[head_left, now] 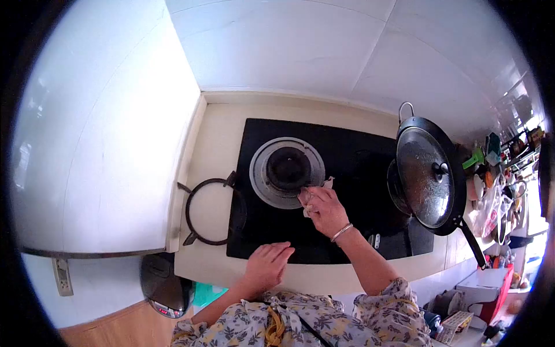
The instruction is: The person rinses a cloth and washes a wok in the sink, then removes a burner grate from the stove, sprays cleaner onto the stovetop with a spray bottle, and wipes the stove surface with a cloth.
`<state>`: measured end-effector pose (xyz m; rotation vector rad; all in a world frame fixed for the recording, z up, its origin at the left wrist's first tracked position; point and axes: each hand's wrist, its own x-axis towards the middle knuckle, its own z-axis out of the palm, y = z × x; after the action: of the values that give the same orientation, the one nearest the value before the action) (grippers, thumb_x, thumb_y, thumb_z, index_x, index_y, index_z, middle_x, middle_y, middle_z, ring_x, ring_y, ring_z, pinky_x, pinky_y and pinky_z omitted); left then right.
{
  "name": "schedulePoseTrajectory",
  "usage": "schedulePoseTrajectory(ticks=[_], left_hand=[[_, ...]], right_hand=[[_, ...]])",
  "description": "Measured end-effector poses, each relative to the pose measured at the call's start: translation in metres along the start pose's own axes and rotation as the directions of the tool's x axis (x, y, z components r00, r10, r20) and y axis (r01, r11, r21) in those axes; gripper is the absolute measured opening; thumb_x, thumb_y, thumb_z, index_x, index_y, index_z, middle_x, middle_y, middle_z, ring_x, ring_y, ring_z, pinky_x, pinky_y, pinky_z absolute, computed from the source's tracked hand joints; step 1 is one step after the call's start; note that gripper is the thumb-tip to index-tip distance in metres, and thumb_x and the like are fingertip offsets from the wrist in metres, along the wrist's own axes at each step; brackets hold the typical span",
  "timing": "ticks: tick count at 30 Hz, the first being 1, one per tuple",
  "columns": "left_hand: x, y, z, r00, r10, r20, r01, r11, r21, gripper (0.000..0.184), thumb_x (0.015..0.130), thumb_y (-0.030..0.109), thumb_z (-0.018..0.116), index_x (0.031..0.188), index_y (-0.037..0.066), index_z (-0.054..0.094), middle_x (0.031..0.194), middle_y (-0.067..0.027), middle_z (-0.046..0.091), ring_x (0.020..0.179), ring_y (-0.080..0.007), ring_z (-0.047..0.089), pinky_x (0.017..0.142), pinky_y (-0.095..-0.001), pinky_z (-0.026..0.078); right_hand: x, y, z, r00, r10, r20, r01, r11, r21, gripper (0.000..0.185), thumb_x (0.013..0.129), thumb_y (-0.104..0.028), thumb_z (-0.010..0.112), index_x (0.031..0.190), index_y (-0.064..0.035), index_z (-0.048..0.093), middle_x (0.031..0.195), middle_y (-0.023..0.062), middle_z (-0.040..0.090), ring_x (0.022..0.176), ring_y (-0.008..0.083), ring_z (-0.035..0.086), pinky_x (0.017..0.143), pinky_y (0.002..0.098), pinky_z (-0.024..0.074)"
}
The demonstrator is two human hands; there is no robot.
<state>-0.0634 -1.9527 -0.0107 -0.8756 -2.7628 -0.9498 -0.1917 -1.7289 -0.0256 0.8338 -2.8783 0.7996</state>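
Observation:
My right hand [325,209], with a bracelet at the wrist, is closed on a crumpled pale cloth or tissue [329,183]. It presses at the lower right edge of the round metal burner ring [260,188] on the black glass cooktop [358,173]. Inside that ring is the dark burner head [288,168]. My left hand [269,263] rests at the cooktop's front edge, fingers extended and holding nothing. The black pan support [189,217] lies off the burner, partly on the cooktop's left side and partly on the beige counter [219,124].
A large black wok [459,191] with a glass lid [425,173] sits on the right burner, its handle pointing toward the front right. A dark appliance [165,283] stands below the counter at left. Kitchen items crowd the far right. Walls rise behind and at left.

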Motion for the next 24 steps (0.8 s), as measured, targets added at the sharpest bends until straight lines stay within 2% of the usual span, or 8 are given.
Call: schedulePoseTrajectory(ticks=[1,3,4,5,10,17,20,24], left_hand=[[0.006,0.0,0.009,1.0,0.005,0.0,-0.005,1.0,-0.007,0.042,0.076,0.01,0.065,0.117,0.004,0.059,0.124,-0.0135,0.057,0.111,-0.0296,0.057,0.092,-0.0421,0.046],[0.018,0.0,0.019,0.993,-0.111,0.047,0.091,0.944,0.317,0.051,0.078,0.02,0.068,0.124,0.001,0.055,0.133,-0.0216,0.049,0.121,-0.038,0.05,0.1,-0.0485,0.042],[0.023,-0.004,0.02,0.975,-0.18,0.133,0.128,0.936,0.329,0.063,0.078,0.03,0.071,0.128,-0.002,0.051,0.139,-0.028,0.04,0.129,-0.044,0.04,0.106,-0.0525,0.036],[0.026,-0.005,0.022,0.974,-0.183,0.131,0.132,0.937,0.324,0.063,0.078,0.03,0.071,0.128,-0.002,0.051,0.139,-0.028,0.04,0.129,-0.044,0.04,0.106,-0.0525,0.036],[0.034,-0.01,0.019,0.947,-0.173,0.27,0.07,0.933,0.352,0.076,0.074,0.04,0.075,0.131,-0.004,0.049,0.138,-0.0336,0.039,0.129,-0.0474,0.04,0.103,-0.0526,0.04],[0.037,-0.015,0.021,0.943,-0.162,0.292,0.047,0.93,0.365,0.08,0.074,0.044,0.075,0.131,-0.004,0.048,0.138,-0.034,0.038,0.128,-0.0478,0.041,0.101,-0.0534,0.043],[0.038,-0.015,0.018,0.94,-0.151,0.307,0.046,0.945,0.324,0.081,0.073,0.043,0.076,0.132,-0.005,0.046,0.138,-0.0348,0.036,0.127,-0.0493,0.041,0.097,-0.0541,0.046],[0.038,-0.015,0.017,0.932,-0.161,0.326,0.055,0.949,0.312,0.08,0.074,0.042,0.076,0.132,-0.005,0.046,0.139,-0.0339,0.036,0.128,-0.0479,0.041,0.098,-0.0529,0.045]], right_hand=[[0.004,0.005,-0.006,1.0,0.006,0.001,-0.006,1.0,-0.006,0.03,0.08,-0.012,0.06,0.108,-0.0016,0.061,0.125,0.0155,0.054,0.119,0.0362,0.048,0.106,0.042,0.0374],[0.02,0.019,-0.017,0.991,0.125,0.039,-0.125,0.992,-0.001,0.029,0.081,-0.005,0.056,0.109,-0.0047,0.061,0.129,0.0132,0.053,0.122,0.0335,0.048,0.107,0.0393,0.0381],[0.029,0.039,-0.003,0.98,0.171,-0.105,-0.174,0.985,-0.017,0.022,0.077,-0.004,0.06,0.099,-0.0026,0.063,0.13,0.0127,0.058,0.12,0.034,0.052,0.106,0.0418,0.0392],[0.031,0.062,0.003,0.98,0.17,-0.099,-0.172,0.985,-0.02,0.022,0.077,-0.004,0.06,0.099,-0.0026,0.063,0.13,0.0127,0.058,0.12,0.034,0.052,0.106,0.0418,0.0392],[0.089,0.096,-0.009,0.999,0.048,0.001,-0.048,0.998,0.049,0.025,0.083,-0.004,0.06,0.107,-0.0067,0.063,0.136,0.0067,0.054,0.128,0.0286,0.048,0.108,0.0388,0.0389],[0.173,0.119,0.021,0.985,-0.174,0.008,0.169,0.964,0.206,0.022,0.084,-0.006,0.061,0.106,-0.0088,0.063,0.136,0.006,0.054,0.129,0.0271,0.047,0.109,0.039,0.0379],[0.21,0.103,0.028,0.972,-0.229,0.056,0.207,0.941,0.267,0.021,0.083,-0.005,0.062,0.104,-0.0097,0.064,0.132,0.0066,0.057,0.127,0.0282,0.05,0.108,0.0399,0.039],[0.275,0.074,0.058,0.875,-0.46,0.15,0.361,0.828,0.428,0.018,0.08,-0.006,0.063,0.096,-0.01,0.067,0.116,0.0085,0.064,0.12,0.0301,0.054,0.102,0.0414,0.043]])
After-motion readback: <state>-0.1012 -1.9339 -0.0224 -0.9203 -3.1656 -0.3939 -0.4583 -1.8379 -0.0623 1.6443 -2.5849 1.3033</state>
